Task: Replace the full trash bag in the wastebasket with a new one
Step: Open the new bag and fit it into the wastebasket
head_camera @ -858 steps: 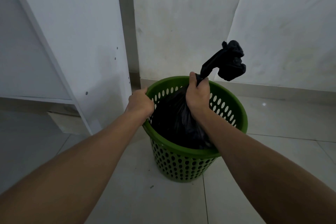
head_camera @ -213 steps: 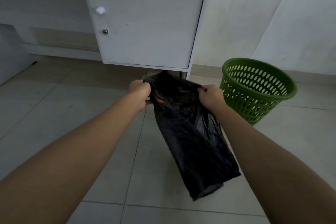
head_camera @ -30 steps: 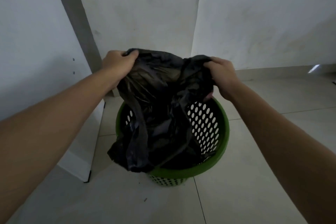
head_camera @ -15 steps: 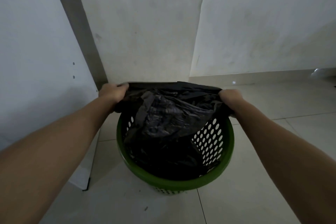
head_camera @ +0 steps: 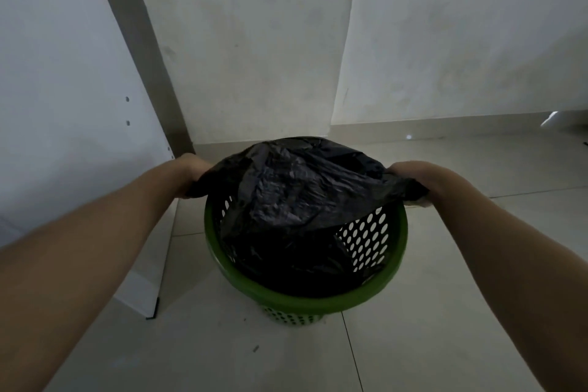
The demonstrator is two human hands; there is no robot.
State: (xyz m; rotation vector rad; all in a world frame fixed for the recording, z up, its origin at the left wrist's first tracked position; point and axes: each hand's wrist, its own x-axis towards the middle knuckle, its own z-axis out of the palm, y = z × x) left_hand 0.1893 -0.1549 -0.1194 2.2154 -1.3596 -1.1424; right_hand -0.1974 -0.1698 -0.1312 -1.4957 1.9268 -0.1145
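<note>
Head view: my left hand point(head_camera: 191, 173) and right hand point(head_camera: 410, 177) each clench an edge of the black trash bag point(head_camera: 296, 197), stretched over the green wastebasket point(head_camera: 305, 297) on the floor. Near rim uncovered. Risk: thin film tears, or slips off the far rim when I pull forward.

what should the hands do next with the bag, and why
Probably pull the black bag mouth toward the near green rim and fold it over. The left hand and right hand hold it over the far side only, and the wastebasket wall shows bare.
</note>
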